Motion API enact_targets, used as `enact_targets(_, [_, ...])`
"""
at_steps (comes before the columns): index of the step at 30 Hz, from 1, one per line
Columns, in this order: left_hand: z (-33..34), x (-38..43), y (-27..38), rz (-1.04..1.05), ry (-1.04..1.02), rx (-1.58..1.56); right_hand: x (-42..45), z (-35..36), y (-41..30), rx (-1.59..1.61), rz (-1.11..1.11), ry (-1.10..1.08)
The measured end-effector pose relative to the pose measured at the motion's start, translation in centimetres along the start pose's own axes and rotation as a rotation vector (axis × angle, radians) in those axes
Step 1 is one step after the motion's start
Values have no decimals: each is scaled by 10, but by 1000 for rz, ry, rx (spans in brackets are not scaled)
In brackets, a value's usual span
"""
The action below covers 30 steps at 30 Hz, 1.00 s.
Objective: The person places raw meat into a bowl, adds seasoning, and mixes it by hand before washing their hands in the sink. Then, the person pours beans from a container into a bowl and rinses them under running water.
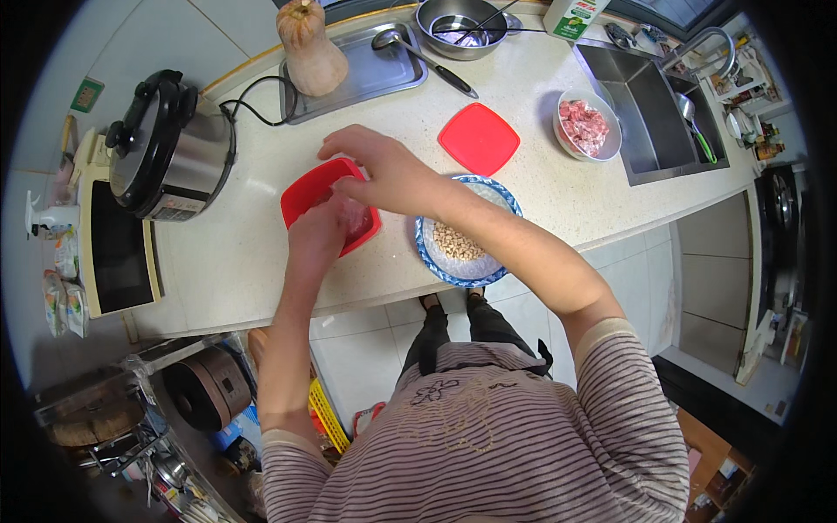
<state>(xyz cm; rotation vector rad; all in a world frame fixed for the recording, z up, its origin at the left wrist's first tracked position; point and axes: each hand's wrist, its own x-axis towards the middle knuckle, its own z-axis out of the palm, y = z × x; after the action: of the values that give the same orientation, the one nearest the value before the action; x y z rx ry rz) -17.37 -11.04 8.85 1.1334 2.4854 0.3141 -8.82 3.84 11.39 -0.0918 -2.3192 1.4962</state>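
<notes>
A red square plastic container [294,196] stands on the counter with a crumpled clear plastic bag [357,212] inside. My left hand [318,232] reaches over its near rim and grips the bag, though the fingertips are partly hidden. Above the far right side of the container is my right hand [376,160], its fingers apart and its thumb close to the plastic. Under my right forearm, a blue-rimmed plate [431,268] holds small pale chopped pieces [458,243]. A red square lid [479,138] lies flat beyond the plate.
An electric pressure cooker [189,160] stands left. Behind are a butternut squash [314,59] on a metal tray [379,72], a ladle [431,62] and a steel pot [458,49]. A bowl [598,157] of raw meat [584,126] sits beside the sink [654,124].
</notes>
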Motion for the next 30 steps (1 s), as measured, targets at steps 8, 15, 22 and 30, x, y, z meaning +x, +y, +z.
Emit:
enact_targets(8, [3, 21, -22, 83, -107, -11, -43, 47, 0, -298, -79, 83])
enact_targets(15, [-38, -32, -7, 311, 237, -198, -66, 61, 10, -608, -137, 83])
enact_targets(22, [-25, -36, -5, 175, -162, -99, -58, -4, 38, -243, 169, 238])
enact_targets(30, [-23, -49, -17, 284, 390, -357, -91, -116, 165, -1199, 641, 259])
